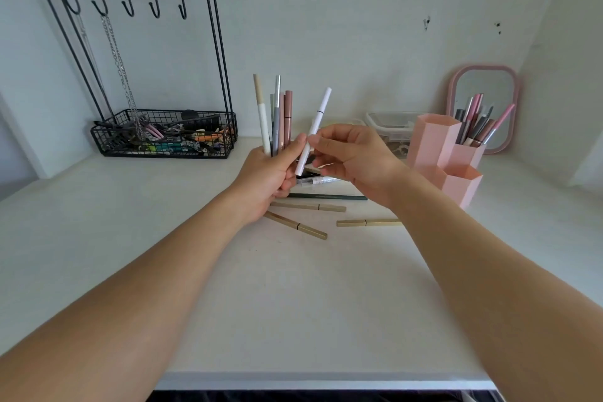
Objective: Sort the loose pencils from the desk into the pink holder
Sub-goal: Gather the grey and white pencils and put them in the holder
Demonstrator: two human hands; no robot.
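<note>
Slim white plastic pencil (313, 132): light, rigid, smooth; best pinched mid-barrel. Right hand (354, 157) pinches it; left hand (267, 178) grips upright pencil bundle (275, 114). Pink hexagonal holder (437, 147) nearby.

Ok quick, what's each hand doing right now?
Left hand: grips an upright bundle of slim pencils.
Right hand: pinches a slim white pencil.

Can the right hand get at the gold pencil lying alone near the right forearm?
Probably not yet: the right hand pinches a white pencil with the left hand. The gold pencil itself lies bare on the white desk, uncovered.
</note>
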